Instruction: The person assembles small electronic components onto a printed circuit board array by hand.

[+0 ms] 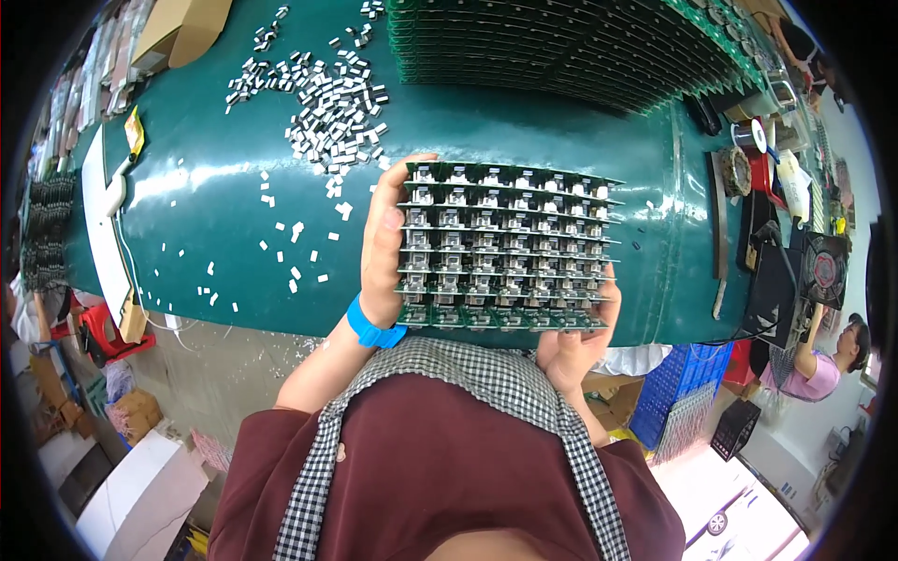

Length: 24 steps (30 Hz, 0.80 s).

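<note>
Between my two hands is a stack of green circuit boards (505, 245), several layers deep, with rows of silvery metal parts along the side that faces me. My left hand (382, 248), with a blue band on its wrist, grips the stack's left side, fingers reaching up to the top corner. My right hand (582, 341) supports the lower right corner, its thumb and fingers closed around the edge. The stack is held over the near edge of the green table, close to my checked apron. Part of the right fingers is hidden behind the boards.
A heap of small white and silver parts (339, 117) lies on the green table (215, 224), with loose pieces scattered nearer. A large block of stacked boards (561, 51) stands at the back. Right are a solder spool (748, 136) and a fan (825, 266). Another person (809, 360) sits far right.
</note>
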Tool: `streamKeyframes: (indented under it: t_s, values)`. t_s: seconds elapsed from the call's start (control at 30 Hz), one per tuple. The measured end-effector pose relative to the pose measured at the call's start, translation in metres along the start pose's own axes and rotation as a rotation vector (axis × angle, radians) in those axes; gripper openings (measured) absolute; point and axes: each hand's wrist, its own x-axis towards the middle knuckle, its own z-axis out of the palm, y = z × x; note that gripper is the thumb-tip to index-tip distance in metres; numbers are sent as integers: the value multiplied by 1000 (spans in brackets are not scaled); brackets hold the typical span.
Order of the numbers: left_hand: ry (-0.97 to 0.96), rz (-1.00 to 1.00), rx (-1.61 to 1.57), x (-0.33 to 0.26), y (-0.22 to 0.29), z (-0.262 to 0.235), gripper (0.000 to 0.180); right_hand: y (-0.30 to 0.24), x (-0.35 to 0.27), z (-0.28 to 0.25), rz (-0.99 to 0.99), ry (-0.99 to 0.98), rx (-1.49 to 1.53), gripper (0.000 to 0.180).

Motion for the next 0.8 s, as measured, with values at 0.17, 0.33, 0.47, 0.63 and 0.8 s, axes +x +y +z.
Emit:
streamKeyframes:
  t_s: [0.17, 0.33, 0.47, 0.63, 0.8]
  values:
    - [-11, -7, 21, 2, 0, -5, 70, -2, -3, -8, 52, -72, -282, 99]
    - [-34, 12, 66, 0, 2, -6, 77, -4, 26, -27, -58, -537, -488, 140]
    - [-25, -15, 184, -7, 1, -10, 87, -11, 50, -35, 307, -579, -340, 129]
    - [-180, 6, 248, -5, 0, -32, 81, -5, 84, -39, 111, -868, -431, 127]
    - [-605, 10, 406, 3, 19, -74, 94, -13, 92, -31, 150, -890, -491, 122]
